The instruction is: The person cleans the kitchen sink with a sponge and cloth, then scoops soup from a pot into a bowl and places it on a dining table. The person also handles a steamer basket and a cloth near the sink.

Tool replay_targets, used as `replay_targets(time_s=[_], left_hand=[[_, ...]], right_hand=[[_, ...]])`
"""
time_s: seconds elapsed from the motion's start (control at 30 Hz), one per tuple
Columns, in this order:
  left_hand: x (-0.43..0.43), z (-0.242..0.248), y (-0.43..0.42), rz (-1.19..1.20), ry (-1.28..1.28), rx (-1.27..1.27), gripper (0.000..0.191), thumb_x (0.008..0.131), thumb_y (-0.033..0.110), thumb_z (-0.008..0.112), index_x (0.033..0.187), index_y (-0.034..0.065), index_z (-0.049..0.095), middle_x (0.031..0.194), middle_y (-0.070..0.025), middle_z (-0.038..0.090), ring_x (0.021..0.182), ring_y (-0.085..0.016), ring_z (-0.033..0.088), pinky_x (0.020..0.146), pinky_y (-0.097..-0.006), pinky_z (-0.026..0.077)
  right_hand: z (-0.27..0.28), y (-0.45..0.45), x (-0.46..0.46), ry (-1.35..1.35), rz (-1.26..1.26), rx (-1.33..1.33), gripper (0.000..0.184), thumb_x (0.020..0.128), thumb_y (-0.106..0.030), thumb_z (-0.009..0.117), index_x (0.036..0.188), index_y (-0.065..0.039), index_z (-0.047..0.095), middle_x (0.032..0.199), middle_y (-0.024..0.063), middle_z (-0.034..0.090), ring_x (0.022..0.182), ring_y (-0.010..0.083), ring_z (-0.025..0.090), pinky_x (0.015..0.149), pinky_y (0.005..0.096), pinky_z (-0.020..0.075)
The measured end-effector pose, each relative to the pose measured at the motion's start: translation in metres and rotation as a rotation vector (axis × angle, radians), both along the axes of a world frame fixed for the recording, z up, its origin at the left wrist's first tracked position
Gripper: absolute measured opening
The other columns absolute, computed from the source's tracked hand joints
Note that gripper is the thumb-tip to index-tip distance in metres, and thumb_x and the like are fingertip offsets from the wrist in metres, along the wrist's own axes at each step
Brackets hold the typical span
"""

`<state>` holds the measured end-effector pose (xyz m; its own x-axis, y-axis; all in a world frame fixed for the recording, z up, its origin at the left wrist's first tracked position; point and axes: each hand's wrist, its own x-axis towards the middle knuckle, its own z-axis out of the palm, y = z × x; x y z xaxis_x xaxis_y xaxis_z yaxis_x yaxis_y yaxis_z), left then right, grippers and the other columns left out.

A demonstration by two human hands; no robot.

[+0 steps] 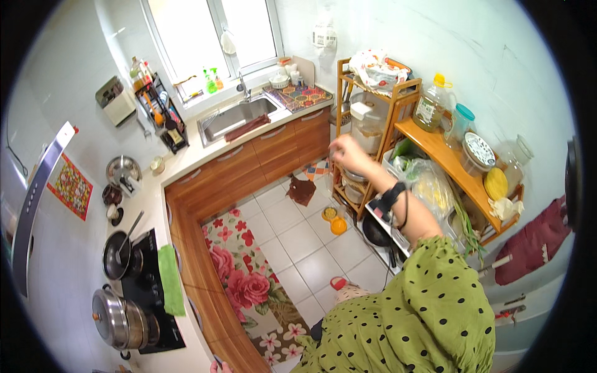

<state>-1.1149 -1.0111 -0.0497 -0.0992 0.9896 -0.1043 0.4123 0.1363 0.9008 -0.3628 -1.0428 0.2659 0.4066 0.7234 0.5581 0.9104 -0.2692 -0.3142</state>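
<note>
My right hand (349,152) reaches out in front of a tall wooden rack (391,119), with its fingers loosely bent and apart. I see nothing held in it. A black band (396,198) circles that forearm. Behind the hand, a clear storage container (368,122) with a white lid stands on the rack. Only a few fingers of my left hand (221,367) show at the bottom edge, by a cabinet handle (217,358); whether they grip it is hidden. A green polka-dot garment (396,307) covers my body.
A floral mat (247,279) lies along the wooden cabinets. An orange pet bowl (338,226) and a brown cloth (301,190) are on the tiled floor. At left, a steamer pot (114,319) and frying pan (114,261) stand on the black hob (156,333). The sink (219,125) is ahead.
</note>
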Motion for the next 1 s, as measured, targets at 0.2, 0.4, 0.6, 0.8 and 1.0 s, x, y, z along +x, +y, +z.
replay_targets(time_s=[0.2,0.4,0.6,0.8,1.0], left_hand=[[0.145,-0.008,0.057,-0.064,0.091,0.128,0.046,0.085,0.015,0.074,0.122,-0.0025,0.053,0.096,-0.0124,0.062,0.072,-0.019,0.059,0.061,-0.0297,0.053],[0.263,0.022,0.082,-0.192,-0.077,0.013,0.046,0.087,0.009,0.072,0.127,0.0018,0.051,0.104,-0.0104,0.059,0.077,-0.016,0.058,0.064,-0.0275,0.052],[0.282,0.018,0.097,-0.299,0.054,0.086,0.044,0.087,0.008,0.071,0.126,0.0031,0.051,0.096,-0.0089,0.060,0.072,-0.015,0.057,0.060,-0.0262,0.051],[0.293,0.024,0.102,-0.329,0.103,0.176,0.041,0.087,0.009,0.072,0.123,0.0016,0.053,0.094,-0.0084,0.061,0.071,-0.014,0.057,0.058,-0.0262,0.050],[0.308,0.024,0.106,-0.322,0.103,0.015,0.041,0.087,0.015,0.073,0.123,0.0052,0.055,0.100,-0.0094,0.062,0.074,-0.017,0.060,0.060,-0.0277,0.052]], right_hand=[[0.127,-0.015,0.232,-0.153,-0.452,0.129,0.028,0.085,-0.019,0.061,0.105,-0.001,0.066,0.106,0.0219,0.065,0.103,0.0359,0.061,0.093,0.0453,0.0474],[0.164,-0.020,0.348,-0.054,-0.743,-0.225,0.049,0.086,-0.041,0.066,0.122,-0.009,0.060,0.127,0.0140,0.060,0.127,0.0330,0.047,0.105,0.0658,0.0242],[0.181,-0.031,0.381,0.206,-0.624,-0.435,0.065,0.078,-0.056,0.070,0.121,-0.008,0.064,0.126,0.0146,0.062,0.119,0.0321,0.056,0.103,0.0658,0.0262],[0.204,-0.034,0.392,0.127,-0.464,-0.487,0.061,0.070,-0.052,0.077,0.113,-0.009,0.069,0.111,0.0155,0.069,0.102,0.0306,0.065,0.087,0.0364,0.0507],[0.192,-0.027,0.380,0.102,-0.524,-0.308,0.063,0.071,-0.047,0.078,0.122,-0.012,0.065,0.112,0.0171,0.067,0.104,0.0310,0.064,0.089,0.0385,0.0495]])
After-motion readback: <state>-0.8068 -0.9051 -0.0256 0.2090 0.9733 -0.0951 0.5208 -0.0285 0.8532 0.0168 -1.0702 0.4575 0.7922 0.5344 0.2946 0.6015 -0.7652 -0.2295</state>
